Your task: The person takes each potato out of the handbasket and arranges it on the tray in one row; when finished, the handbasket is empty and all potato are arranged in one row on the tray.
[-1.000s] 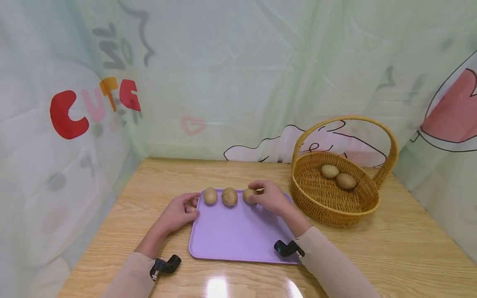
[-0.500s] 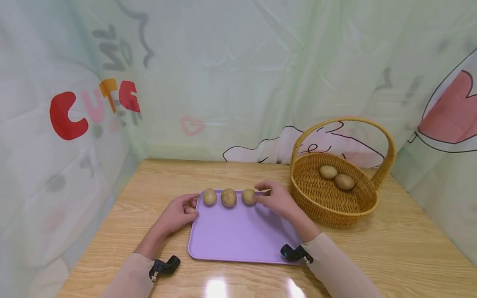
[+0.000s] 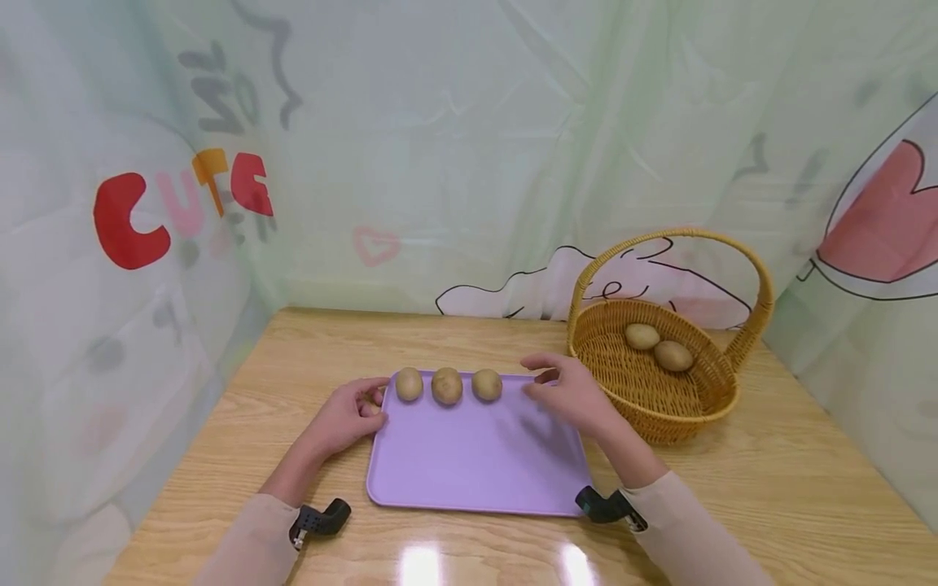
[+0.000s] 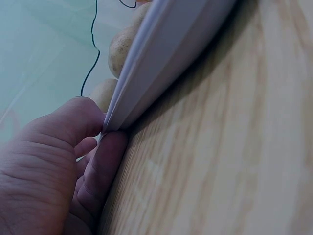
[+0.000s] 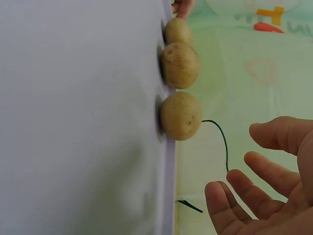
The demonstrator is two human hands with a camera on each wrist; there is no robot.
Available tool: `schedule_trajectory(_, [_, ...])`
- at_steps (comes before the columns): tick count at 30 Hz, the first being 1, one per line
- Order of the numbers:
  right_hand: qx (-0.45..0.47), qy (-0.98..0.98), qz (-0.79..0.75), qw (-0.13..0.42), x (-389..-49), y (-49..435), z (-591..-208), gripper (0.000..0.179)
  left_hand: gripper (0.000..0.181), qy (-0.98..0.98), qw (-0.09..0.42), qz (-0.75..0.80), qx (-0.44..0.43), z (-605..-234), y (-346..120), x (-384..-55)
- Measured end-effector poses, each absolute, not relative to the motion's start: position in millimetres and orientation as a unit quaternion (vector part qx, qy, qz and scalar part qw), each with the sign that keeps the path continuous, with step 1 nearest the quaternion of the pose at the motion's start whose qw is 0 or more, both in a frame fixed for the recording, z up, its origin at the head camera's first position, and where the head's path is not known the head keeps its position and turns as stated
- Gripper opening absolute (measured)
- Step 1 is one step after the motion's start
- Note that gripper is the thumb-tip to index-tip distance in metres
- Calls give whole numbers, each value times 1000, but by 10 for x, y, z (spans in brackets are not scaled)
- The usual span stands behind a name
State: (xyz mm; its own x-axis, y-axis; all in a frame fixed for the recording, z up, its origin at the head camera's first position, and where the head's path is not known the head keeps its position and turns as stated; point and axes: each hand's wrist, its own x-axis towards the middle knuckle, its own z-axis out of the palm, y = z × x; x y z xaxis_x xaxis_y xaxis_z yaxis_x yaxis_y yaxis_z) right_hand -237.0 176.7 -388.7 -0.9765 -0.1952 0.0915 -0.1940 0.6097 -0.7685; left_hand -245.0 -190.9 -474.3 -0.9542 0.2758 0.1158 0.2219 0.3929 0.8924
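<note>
A purple tray [image 3: 476, 456] lies on the wooden table with three potatoes in a row along its far edge: a left potato [image 3: 409, 384], a middle potato [image 3: 447, 386] and a right potato [image 3: 487, 385]. My left hand [image 3: 348, 417] pinches the tray's left rim near the far corner; the left wrist view shows thumb and fingers [image 4: 108, 152] meeting at that rim. Over the tray's far right part hovers my right hand [image 3: 575, 397], fingers spread and holding nothing. In the right wrist view a gap separates its fingertips from the nearest potato [image 5: 181, 116].
To the right of the tray stands a wicker basket [image 3: 630, 411] with a tall arched handle. Two more potatoes [image 3: 658, 347] lie inside it. A printed curtain [image 3: 410, 163] hangs behind the wooden table [image 3: 352, 342] and along its left side.
My right hand has let go of the right potato and drawn away to the right, toward the basket. My left hand stays at the tray's rim.
</note>
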Motion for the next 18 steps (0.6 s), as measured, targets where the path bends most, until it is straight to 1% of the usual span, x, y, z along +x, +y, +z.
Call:
schedule_trajectory(13, [-102, 901, -422, -21, -2265, 2109, -3659, 36, 60, 833, 29, 533, 146, -4722, -1926, -2441])
schedule_trajectory(18, [-90, 899, -429, -8, -2263, 2281, -3532, 36, 61, 837, 29, 526, 148, -4736, -1912, -2453])
